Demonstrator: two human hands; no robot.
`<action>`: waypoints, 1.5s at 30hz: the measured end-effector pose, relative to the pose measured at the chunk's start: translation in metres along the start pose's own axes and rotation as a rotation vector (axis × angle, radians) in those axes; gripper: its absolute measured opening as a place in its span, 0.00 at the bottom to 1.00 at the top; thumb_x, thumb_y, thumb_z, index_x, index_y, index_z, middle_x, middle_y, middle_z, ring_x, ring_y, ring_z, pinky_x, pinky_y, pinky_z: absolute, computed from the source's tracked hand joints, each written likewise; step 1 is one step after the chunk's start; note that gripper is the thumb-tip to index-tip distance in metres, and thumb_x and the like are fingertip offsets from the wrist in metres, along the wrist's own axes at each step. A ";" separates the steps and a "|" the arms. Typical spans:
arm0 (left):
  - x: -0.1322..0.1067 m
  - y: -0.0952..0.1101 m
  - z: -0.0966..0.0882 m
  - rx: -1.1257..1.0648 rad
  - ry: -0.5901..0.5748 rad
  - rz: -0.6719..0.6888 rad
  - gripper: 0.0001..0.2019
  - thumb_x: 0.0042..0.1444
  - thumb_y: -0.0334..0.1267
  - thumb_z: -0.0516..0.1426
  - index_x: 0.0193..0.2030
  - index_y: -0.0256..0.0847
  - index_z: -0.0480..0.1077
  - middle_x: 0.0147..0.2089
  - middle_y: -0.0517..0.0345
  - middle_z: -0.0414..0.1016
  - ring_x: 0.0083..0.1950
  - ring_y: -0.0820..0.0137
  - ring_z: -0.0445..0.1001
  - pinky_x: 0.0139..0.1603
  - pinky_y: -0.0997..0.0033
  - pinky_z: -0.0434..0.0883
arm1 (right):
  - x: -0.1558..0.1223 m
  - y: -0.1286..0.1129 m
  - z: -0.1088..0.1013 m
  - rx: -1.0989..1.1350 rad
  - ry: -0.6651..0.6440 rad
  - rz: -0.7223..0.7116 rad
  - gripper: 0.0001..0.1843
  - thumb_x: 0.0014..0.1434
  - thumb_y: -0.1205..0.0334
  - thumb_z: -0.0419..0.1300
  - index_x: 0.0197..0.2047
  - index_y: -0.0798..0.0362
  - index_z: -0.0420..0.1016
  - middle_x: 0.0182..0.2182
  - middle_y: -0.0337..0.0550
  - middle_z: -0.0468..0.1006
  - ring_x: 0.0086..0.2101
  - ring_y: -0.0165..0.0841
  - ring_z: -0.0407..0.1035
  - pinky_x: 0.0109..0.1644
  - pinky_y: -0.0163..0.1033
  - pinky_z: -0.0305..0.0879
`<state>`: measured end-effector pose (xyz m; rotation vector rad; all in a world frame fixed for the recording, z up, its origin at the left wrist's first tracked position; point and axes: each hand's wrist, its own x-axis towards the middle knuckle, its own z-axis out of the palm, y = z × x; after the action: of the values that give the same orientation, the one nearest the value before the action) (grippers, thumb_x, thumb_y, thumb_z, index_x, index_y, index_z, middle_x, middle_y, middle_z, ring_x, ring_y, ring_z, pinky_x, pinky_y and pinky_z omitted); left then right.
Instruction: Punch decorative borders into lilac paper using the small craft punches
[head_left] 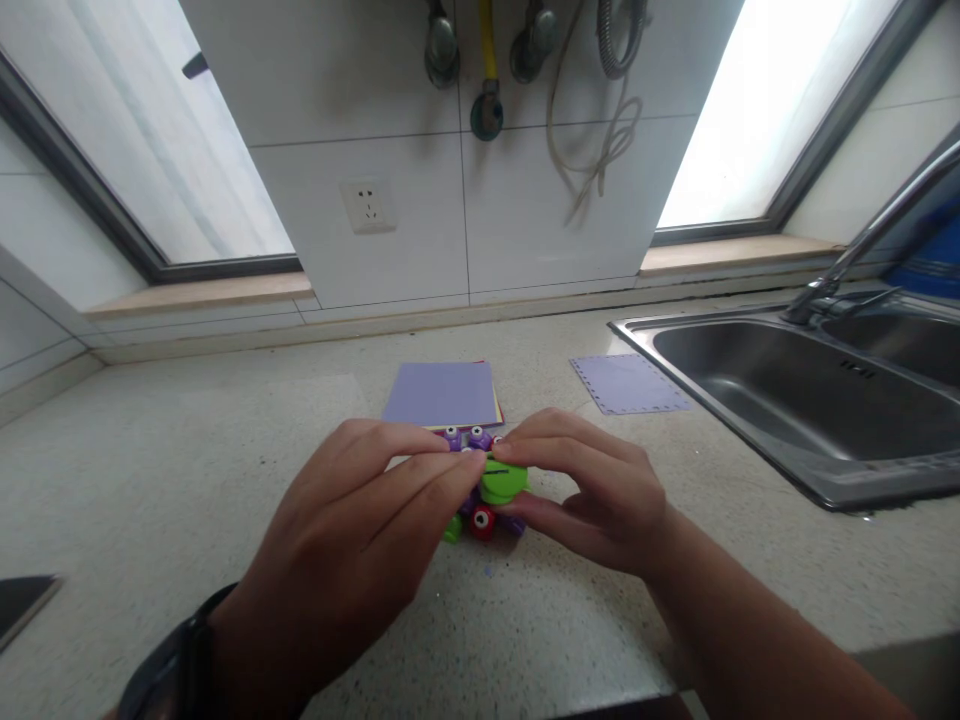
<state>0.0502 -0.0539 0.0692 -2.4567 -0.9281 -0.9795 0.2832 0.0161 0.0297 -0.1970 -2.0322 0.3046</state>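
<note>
A small green craft paper punch (504, 482) with a dark slot across its face is pinched between the thumb and fingers of my right hand (592, 490). My left hand (367, 510) meets it from the other side, fingertips pressed together against its edge; its thumb is hidden. Under and around the fingers sit several more punches, among them a red punch (482, 521) and a purple punch (479, 438), each with a small round picture on top. My hands cover part of this group.
Behind the punches lies a stack of coloured paper (442, 392), purple sheet uppermost. A purple sheet (628, 384) with small holes along its edges lies to the right, near the steel sink (750, 400). A wall socket (367, 205) and pipe fittings are on the tiled wall.
</note>
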 end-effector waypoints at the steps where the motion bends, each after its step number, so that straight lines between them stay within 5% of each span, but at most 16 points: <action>1: 0.000 0.000 0.000 0.007 0.000 -0.005 0.12 0.68 0.32 0.57 0.56 0.45 0.75 0.44 0.57 0.83 0.48 0.64 0.80 0.49 0.59 0.78 | 0.000 0.000 0.000 0.001 -0.008 0.003 0.26 0.62 0.69 0.68 0.62 0.47 0.73 0.46 0.50 0.82 0.45 0.40 0.79 0.49 0.46 0.80; 17: -0.009 -0.003 0.003 0.090 -0.043 -0.070 0.13 0.70 0.38 0.57 0.58 0.50 0.74 0.49 0.55 0.81 0.50 0.63 0.78 0.52 0.57 0.74 | -0.001 0.002 0.002 0.064 -0.023 0.039 0.25 0.60 0.70 0.70 0.60 0.49 0.75 0.45 0.49 0.82 0.45 0.39 0.79 0.49 0.45 0.80; 29: 0.003 0.005 -0.002 0.034 -0.026 -0.025 0.08 0.71 0.33 0.55 0.50 0.40 0.76 0.45 0.57 0.83 0.48 0.65 0.78 0.49 0.61 0.73 | 0.000 0.004 0.004 0.085 -0.028 0.000 0.20 0.58 0.72 0.71 0.54 0.60 0.77 0.43 0.52 0.82 0.44 0.37 0.78 0.48 0.42 0.78; 45: -0.003 0.002 0.002 0.087 -0.050 -0.053 0.09 0.68 0.34 0.58 0.52 0.47 0.75 0.48 0.58 0.83 0.49 0.62 0.79 0.51 0.55 0.72 | -0.002 0.005 0.003 0.077 -0.043 0.019 0.22 0.58 0.71 0.71 0.55 0.57 0.76 0.44 0.50 0.81 0.45 0.36 0.77 0.49 0.43 0.78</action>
<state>0.0510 -0.0561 0.0658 -2.4051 -1.0349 -0.8796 0.2817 0.0200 0.0252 -0.1635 -2.0579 0.4020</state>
